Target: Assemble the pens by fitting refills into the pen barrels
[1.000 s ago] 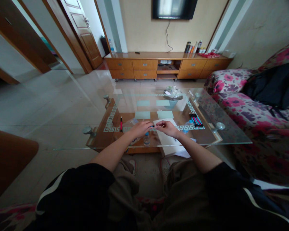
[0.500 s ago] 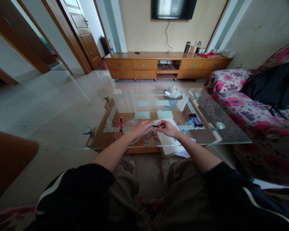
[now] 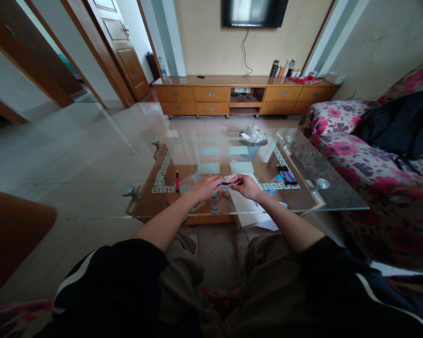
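Above the glass table [image 3: 127,213] my left hand [image 3: 207,187] and my right hand [image 3: 246,187] meet over a slim pen [image 3: 225,183] with a dark part and a bit of blue. Fingers of my left hand are closed round its blue end. My right hand pinches the other end, where a small light-coloured piece shows; my fingers hide much of it. A red and black pen [image 3: 177,181] lies alone on the glass left of my hands. Several pens [image 3: 286,175] in red, blue and black lie side by side to the right.
Under the glass are a plastic bottle [image 3: 215,203], a white box [image 3: 245,206] and papers. A filled waste basket [image 3: 253,149] shows beyond the table. A flowered sofa [image 3: 345,150] with a black bag [image 3: 402,124] stands at the right, a wooden TV cabinet [image 3: 211,95] at the back.
My right hand has shifted and turned slightly at its end of the pen, and the light piece there shows differently. My left hand stays nearly still.
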`<control>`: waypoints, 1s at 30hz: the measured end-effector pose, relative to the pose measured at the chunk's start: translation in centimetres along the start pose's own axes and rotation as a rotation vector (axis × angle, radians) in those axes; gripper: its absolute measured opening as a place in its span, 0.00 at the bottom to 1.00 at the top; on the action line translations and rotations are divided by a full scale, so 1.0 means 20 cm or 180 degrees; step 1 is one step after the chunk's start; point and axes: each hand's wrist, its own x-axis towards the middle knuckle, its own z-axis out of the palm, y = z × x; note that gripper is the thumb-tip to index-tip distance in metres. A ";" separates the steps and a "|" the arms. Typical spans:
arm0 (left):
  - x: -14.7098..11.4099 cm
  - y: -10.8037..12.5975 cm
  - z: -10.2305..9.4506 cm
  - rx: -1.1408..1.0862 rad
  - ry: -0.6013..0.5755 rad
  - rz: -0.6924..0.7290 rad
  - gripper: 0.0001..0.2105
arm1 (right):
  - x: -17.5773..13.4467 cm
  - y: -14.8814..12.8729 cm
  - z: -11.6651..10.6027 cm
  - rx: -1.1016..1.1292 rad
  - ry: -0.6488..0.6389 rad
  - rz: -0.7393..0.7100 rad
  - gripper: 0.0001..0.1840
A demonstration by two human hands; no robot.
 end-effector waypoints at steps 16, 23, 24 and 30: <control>0.01 0.01 -0.01 0.0082 0.0075 -0.0098 0.15 | 0.00 -0.02 -0.01 0.0506 -0.0398 0.0448 0.32; 0.02 0.02 -0.02 0.0037 0.0023 -0.0070 0.13 | 0.00 -0.04 -0.03 0.0694 -0.0401 0.0641 0.30; 0.02 0.02 -0.02 0.0031 0.0017 -0.0072 0.13 | -0.01 -0.04 -0.03 0.0718 -0.0428 0.0637 0.30; 0.02 0.02 -0.02 0.0020 0.0018 -0.0056 0.13 | 0.00 -0.03 -0.04 0.0969 -0.0527 0.0777 0.29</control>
